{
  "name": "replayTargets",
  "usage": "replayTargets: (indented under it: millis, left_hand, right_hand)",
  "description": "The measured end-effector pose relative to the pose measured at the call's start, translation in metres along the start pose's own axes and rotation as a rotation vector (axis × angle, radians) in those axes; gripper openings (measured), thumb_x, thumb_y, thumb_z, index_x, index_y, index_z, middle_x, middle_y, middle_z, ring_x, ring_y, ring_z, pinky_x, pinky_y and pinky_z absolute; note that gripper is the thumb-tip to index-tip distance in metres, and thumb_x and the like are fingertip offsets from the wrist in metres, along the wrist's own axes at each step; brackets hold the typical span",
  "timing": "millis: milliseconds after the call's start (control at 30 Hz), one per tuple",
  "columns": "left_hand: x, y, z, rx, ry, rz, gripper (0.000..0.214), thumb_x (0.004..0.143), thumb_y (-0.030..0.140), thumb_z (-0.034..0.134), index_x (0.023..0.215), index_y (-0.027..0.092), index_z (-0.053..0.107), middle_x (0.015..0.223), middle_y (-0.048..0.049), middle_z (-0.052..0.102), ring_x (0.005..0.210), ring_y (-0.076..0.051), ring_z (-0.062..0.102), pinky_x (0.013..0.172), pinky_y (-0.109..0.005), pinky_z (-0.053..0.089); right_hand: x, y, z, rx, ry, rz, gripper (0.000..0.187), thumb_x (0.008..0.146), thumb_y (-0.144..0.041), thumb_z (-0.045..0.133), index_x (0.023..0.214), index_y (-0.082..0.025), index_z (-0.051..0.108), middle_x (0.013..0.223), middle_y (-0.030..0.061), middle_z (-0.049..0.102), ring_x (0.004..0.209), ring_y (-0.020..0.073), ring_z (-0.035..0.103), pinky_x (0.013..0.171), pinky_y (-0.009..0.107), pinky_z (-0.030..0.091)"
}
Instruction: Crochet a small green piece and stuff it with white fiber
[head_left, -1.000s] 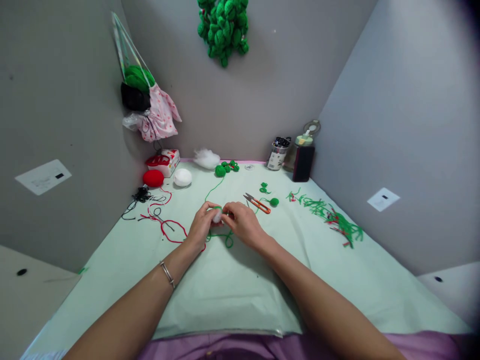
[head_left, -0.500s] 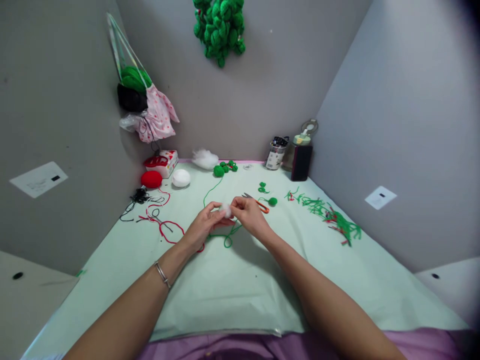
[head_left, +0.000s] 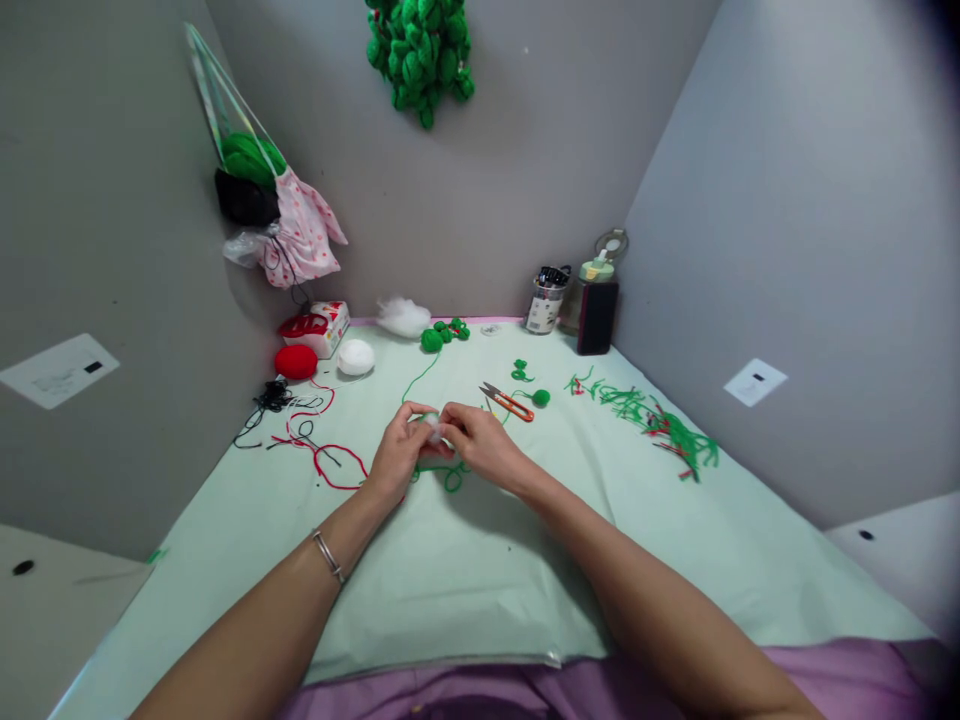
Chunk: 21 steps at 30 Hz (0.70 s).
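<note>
Between my hands is a small white tuft of stuffing (head_left: 434, 431), with a bit of green at its upper edge that looks like crocheted yarn. My left hand (head_left: 396, 455) closes its thumb and fingers around this from the left. From the right, the fingers of my right hand (head_left: 484, 445) pinch the stuffing and partly hide it. A loop of green yarn (head_left: 453, 480) lies on the cloth under the hands, its strand running back to a green yarn ball (head_left: 432, 341). Orange-handled thread snips (head_left: 511, 404) rest just beyond my right hand, beside a small round green piece (head_left: 540, 398).
At the back lie a heap of white stuffing (head_left: 405, 318), white yarn (head_left: 355, 357) and red yarn (head_left: 296, 362). Red and black strands are on the left, green yarn scraps (head_left: 671, 440) on the right. A pen cup (head_left: 543, 308) and a dark phone-like slab (head_left: 598, 318) stand at back right.
My right hand has moved left, closer to my left hand, and covers more of the stuffing. The snips now show more fully. The view has shifted slightly.
</note>
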<state>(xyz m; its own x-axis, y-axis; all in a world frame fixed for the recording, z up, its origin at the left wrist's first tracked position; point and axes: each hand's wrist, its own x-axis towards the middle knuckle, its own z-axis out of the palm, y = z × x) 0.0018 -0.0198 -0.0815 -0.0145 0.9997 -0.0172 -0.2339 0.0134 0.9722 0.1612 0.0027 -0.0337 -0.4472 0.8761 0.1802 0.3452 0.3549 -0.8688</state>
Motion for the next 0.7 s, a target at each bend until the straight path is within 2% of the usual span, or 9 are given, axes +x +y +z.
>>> replayTargets:
  millis: [133, 267, 400, 533, 700]
  left_hand:
    - [0.000, -0.001, 0.002, 0.050, 0.085, 0.050, 0.031, 0.101, 0.035, 0.067, 0.127, 0.016, 0.066, 0.115, -0.0080, 0.072, 0.088, -0.020, 0.072, 0.074, -0.037, 0.063]
    - [-0.002, 0.001, 0.004, 0.083, 0.105, 0.123, 0.031, 0.101, 0.035, 0.067, 0.127, 0.017, 0.065, 0.114, -0.0077, 0.071, 0.088, -0.020, 0.071, 0.074, -0.037, 0.063]
    - [-0.004, 0.002, 0.004, 0.093, 0.069, 0.168, 0.029, 0.101, 0.034, 0.068, 0.124, 0.016, 0.066, 0.111, -0.0068, 0.072, 0.085, -0.019, 0.071, 0.074, -0.036, 0.063]
    - [-0.007, 0.004, 0.002, 0.070, -0.004, 0.180, 0.027, 0.101, 0.034, 0.068, 0.122, 0.016, 0.067, 0.107, -0.0056, 0.072, 0.084, -0.019, 0.071, 0.077, -0.038, 0.063]
    - [-0.006, 0.008, -0.002, 0.057, -0.064, 0.173, 0.026, 0.101, 0.033, 0.069, 0.120, 0.016, 0.067, 0.104, -0.0049, 0.073, 0.084, -0.019, 0.072, 0.078, -0.039, 0.063]
  right_hand:
    - [0.000, -0.002, 0.012, 0.097, -0.001, 0.023, 0.021, 0.088, -0.019, 0.058, 0.068, -0.023, 0.054, 0.062, -0.0032, 0.060, 0.063, 0.0153, 0.051, 0.066, 0.028, 0.036]
    - [0.004, 0.001, 0.016, 0.250, -0.028, 0.066, 0.035, 0.096, -0.045, 0.052, 0.069, -0.024, 0.050, 0.060, -0.0012, 0.063, 0.058, 0.0149, 0.054, 0.059, 0.027, 0.039]
    - [0.008, 0.008, 0.015, 0.315, -0.039, 0.097, 0.045, 0.087, -0.062, 0.061, 0.066, -0.024, 0.049, 0.056, -0.0013, 0.061, 0.054, 0.0134, 0.050, 0.054, 0.026, 0.037]
    - [0.012, 0.018, 0.014, 0.294, 0.004, 0.102, 0.039, 0.083, -0.054, 0.065, 0.064, -0.022, 0.053, 0.058, -0.0013, 0.062, 0.057, 0.0135, 0.052, 0.060, 0.027, 0.041]
    - [0.013, 0.022, 0.012, 0.191, 0.040, 0.103, 0.026, 0.082, -0.038, 0.064, 0.063, -0.022, 0.055, 0.056, -0.0031, 0.059, 0.054, 0.0121, 0.046, 0.057, 0.026, 0.033]
